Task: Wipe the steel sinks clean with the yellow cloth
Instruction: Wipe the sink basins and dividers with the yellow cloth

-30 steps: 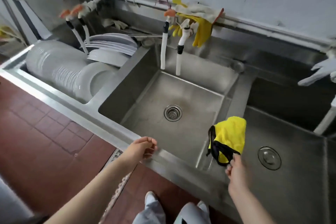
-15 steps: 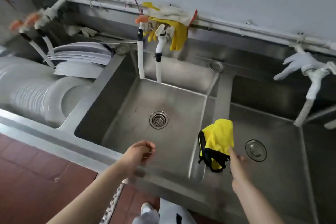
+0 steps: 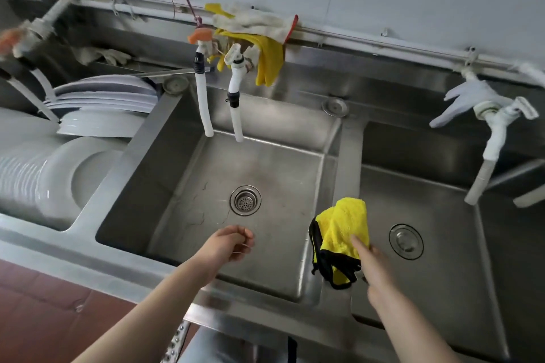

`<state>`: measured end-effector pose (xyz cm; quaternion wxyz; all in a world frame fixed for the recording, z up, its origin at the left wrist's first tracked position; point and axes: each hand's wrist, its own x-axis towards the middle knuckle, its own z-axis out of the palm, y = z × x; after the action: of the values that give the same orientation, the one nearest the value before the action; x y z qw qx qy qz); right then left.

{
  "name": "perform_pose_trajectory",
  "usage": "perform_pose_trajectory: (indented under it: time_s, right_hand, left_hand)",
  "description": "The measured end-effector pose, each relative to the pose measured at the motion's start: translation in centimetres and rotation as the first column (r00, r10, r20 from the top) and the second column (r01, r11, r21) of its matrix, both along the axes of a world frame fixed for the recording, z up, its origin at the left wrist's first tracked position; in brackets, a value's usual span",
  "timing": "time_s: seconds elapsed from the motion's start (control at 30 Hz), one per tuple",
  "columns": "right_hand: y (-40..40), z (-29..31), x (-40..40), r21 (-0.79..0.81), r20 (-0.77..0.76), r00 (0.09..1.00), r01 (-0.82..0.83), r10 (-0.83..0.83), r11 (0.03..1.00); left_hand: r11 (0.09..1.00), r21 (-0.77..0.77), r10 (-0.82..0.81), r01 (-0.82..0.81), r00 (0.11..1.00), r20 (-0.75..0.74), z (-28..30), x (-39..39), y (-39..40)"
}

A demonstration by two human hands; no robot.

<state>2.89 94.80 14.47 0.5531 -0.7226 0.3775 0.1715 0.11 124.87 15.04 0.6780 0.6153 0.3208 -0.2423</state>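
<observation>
A yellow cloth with black trim lies draped over the steel divider between the middle sink and the right sink. My right hand rests on the cloth's lower right part, forefinger stretched across the yellow fabric, the other fingers at its black edge. Whether they grip it I cannot tell. My left hand hovers above the middle sink's front floor, fingers loosely curled and holding nothing. The middle sink has an open strainer drain; the right sink's drain is plugged.
White hose taps hang over the middle sink's back, with yellow and white gloves draped on the pipe above. The left sink holds stacked white plates. Another tap with a white glove hangs over the right sink. Red tile floor lies below.
My view has shifted right and closer to the sinks. My right hand moved up from the cloth's lower edge onto the yellow fabric. My left hand went forward off the front rim, over the middle sink.
</observation>
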Motion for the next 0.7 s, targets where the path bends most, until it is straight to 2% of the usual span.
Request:
perform_pose_trajectory:
  time_s: [0.33,0.5,0.7]
  right_hand:
    - [0.7,0.8,-0.3,0.046,-0.006,1.000,0.021,-0.020,0.999]
    - [0.9,0.7,-0.3,-0.001,0.035,0.999,0.003,-0.003,1.000]
    - [1.9,0.4,-0.2,0.071,0.067,0.998,0.013,-0.018,0.997]
  left_hand:
    - [0.989,0.051,-0.139,0.139,0.990,-0.004,0.1,1.8,-0.7]
    - [0.983,0.051,-0.175,0.176,0.984,-0.014,0.0,2.5,-0.7]
    - [0.976,0.041,-0.213,0.213,0.977,-0.013,0.2,2.8,-1.1]
